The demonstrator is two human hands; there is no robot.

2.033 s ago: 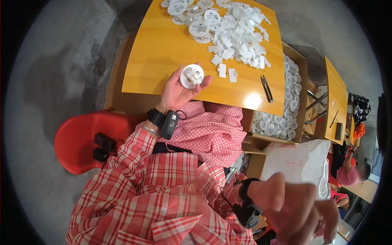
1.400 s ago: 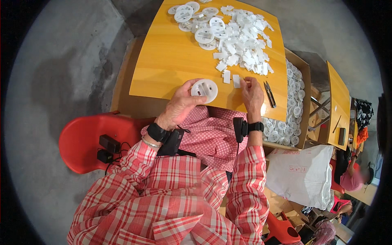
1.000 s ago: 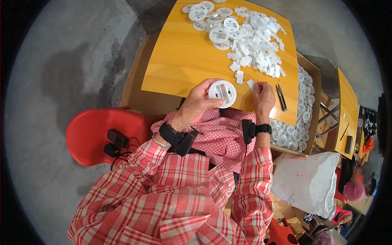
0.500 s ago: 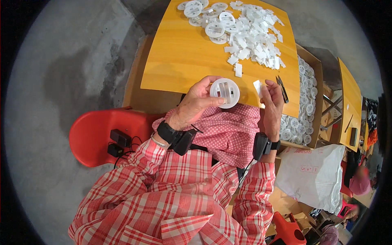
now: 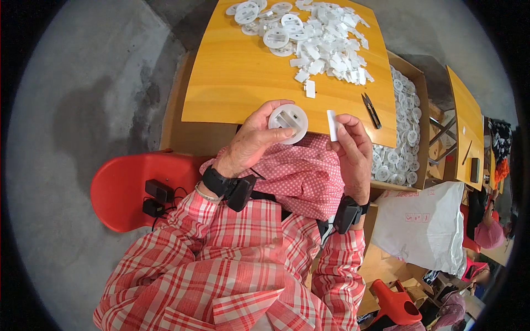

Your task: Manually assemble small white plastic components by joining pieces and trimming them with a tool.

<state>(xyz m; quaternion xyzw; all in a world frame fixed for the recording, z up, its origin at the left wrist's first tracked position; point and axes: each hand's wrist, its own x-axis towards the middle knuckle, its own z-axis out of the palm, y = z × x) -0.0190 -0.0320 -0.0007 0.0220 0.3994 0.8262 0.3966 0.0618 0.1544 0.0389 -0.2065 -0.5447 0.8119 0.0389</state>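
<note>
My left hand (image 5: 255, 132) grips a round white plastic disc (image 5: 289, 124), its thumb on the face beside a rectangular recess. To the right, my right hand (image 5: 353, 144) pinches a small white rectangular plastic piece (image 5: 332, 124) between thumb and fingers. The piece and the disc are apart, both held over the near edge of the yellow table (image 5: 237, 83). A single white piece (image 5: 310, 89) lies on the tabletop just beyond my hands. Black thread snips (image 5: 371, 111) rest on the table to the right of my right hand.
Round white discs (image 5: 276, 37) and a heap of small white pieces (image 5: 334, 44) cover the table's far part. A cardboard box (image 5: 424, 127) of finished-looking discs (image 5: 406, 143) stands at the right, near a white sack (image 5: 422, 226). A red chair (image 5: 124, 190) is at left.
The right hand has turned and brought the small white piece left, closer to the disc. My left hand has shifted slightly left and tilted the disc. The whole view has shifted a little.
</note>
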